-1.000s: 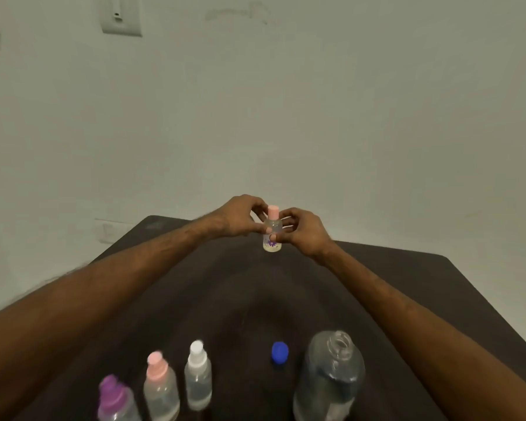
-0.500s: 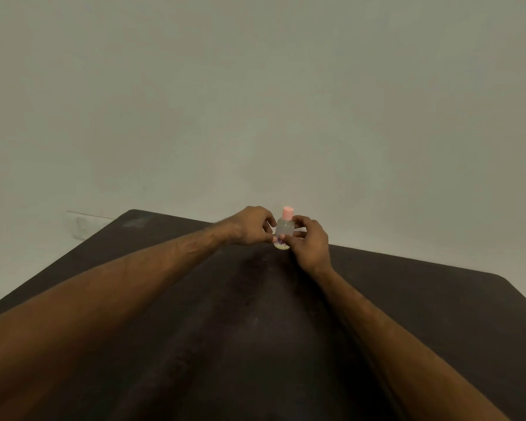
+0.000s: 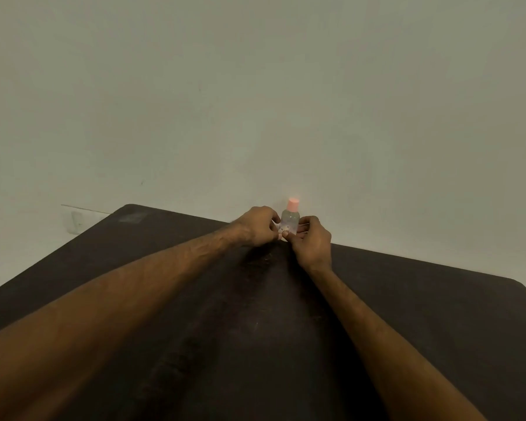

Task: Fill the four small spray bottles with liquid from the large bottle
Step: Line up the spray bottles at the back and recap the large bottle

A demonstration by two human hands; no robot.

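A small clear spray bottle [image 3: 290, 218] with a pink cap stands upright at the far edge of the dark table [image 3: 438, 314], close to the wall. My left hand [image 3: 255, 226] pinches its lower left side with curled fingers. My right hand [image 3: 312, 243] pinches its lower right side, thumb at the label. The large bottle and the other small bottles are out of view.
A pale wall [image 3: 255, 101] rises straight behind the table's far edge. A white wall outlet [image 3: 75, 221] sits low at the left, beyond the table's rounded far left corner.
The view has tilted upward, so the large bottle, blue cap and three small bottles left the frame. Both hands carried the pink-capped bottle farther back and lower, to the table's far edge.
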